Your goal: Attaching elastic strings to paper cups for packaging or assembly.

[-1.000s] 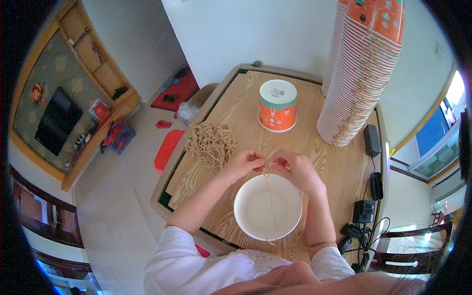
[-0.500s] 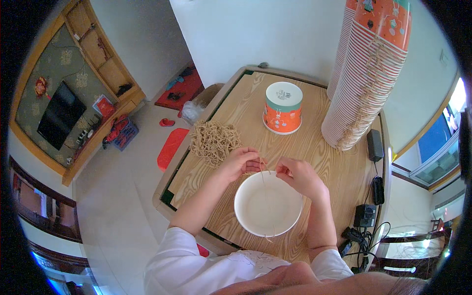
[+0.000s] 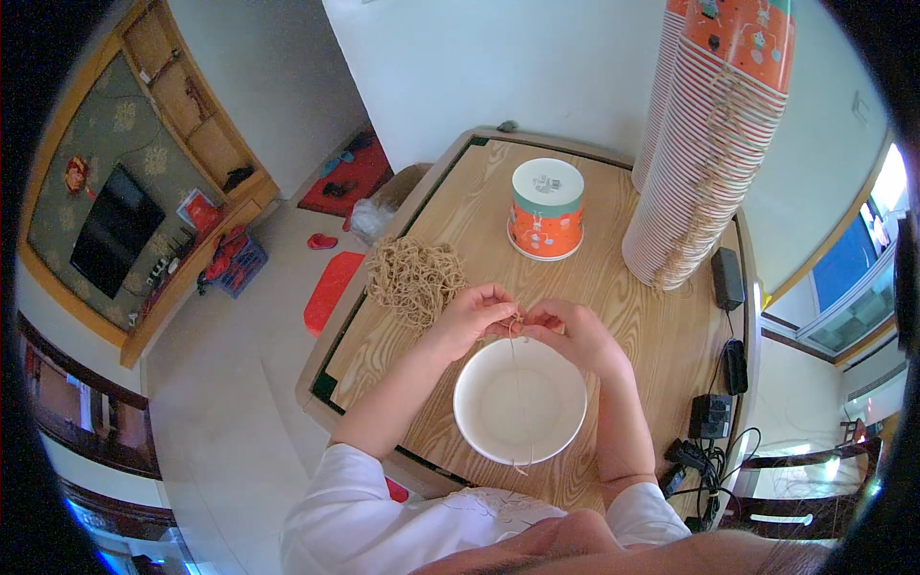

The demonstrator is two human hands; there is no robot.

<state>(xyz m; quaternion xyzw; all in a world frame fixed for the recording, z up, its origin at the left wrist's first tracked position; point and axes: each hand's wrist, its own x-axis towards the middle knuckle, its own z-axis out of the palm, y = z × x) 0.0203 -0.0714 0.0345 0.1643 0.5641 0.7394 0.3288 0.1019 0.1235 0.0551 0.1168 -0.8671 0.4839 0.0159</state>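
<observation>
My left hand point(image 3: 471, 318) and my right hand point(image 3: 567, 333) meet fingertip to fingertip above the far rim of a white paper bowl point(image 3: 520, 401). Both pinch one thin tan string point(image 3: 518, 398) that hangs down across the bowl and ends past its near rim. A loose pile of the same tan string point(image 3: 415, 278) lies on the wooden table point(image 3: 623, 287) just left of my left hand.
An upturned orange paper cup point(image 3: 545, 208) stands at the table's far middle. A tall leaning stack of orange cups point(image 3: 714, 134) with strings rises at the far right. Black adapters and cables point(image 3: 724, 383) line the right edge. A red mat point(image 3: 331, 287) lies on the floor at left.
My two hands have drawn closer together until their fingertips meet over the bowl's rim. The string hangs straight down between them now.
</observation>
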